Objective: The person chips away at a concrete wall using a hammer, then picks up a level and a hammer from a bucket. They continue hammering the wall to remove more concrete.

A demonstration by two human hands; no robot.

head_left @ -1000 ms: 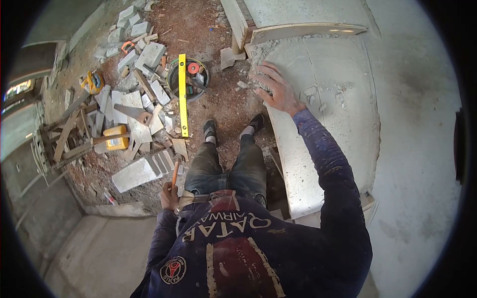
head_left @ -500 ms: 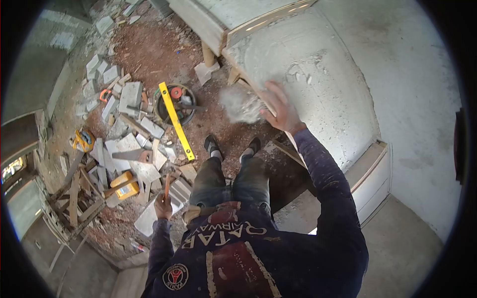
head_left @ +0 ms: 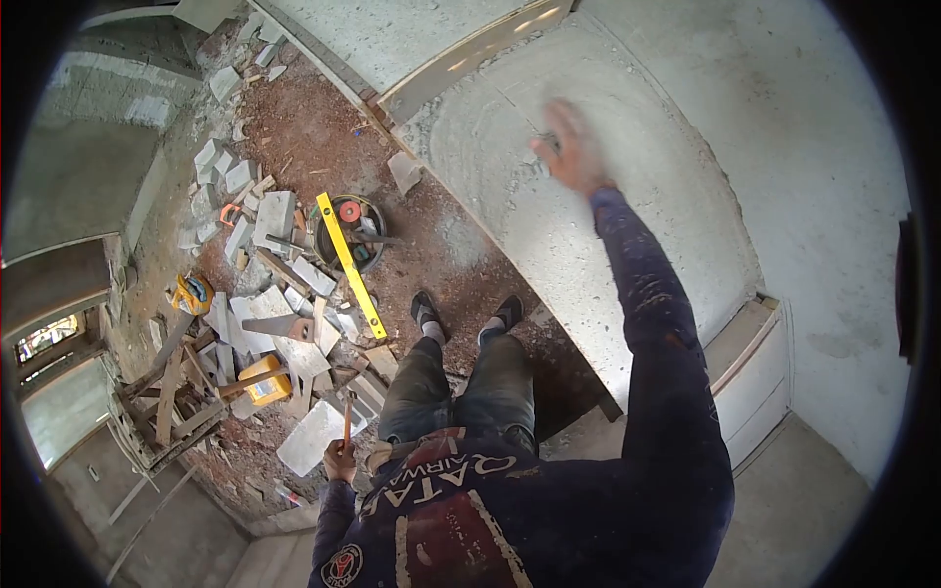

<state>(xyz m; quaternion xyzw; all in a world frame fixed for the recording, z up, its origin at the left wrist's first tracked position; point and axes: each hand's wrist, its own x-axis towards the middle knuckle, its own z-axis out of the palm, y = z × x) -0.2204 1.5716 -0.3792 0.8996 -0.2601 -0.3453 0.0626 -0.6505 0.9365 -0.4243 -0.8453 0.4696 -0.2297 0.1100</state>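
My right hand (head_left: pixel 576 152) is over the pale concrete slab (head_left: pixel 608 255), smeared by motion, with the thumb held apart from the fingers. Small grey crumbs (head_left: pixel 537 165) lie on the slab by the thumb. Low on the left, my left hand (head_left: pixel 339 461) is closed around a thin orange-brown stick (head_left: pixel 347 416) that points upward; its lower end is hidden in the fist.
A yellow spirit level (head_left: pixel 351 265) lies across a bucket of tools (head_left: pixel 371 218). Left of my feet are broken white blocks (head_left: pixel 274 218), a handsaw (head_left: pixel 279 326), a yellow container (head_left: pixel 265 380) and scrap wood (head_left: pixel 169 392). A wall (head_left: pixel 814 196) borders the slab.
My right hand has moved from the slab's near edge up and inward over its surface. The dust falling off the edge has mostly settled. The view has shifted; the left hand keeps its stick.
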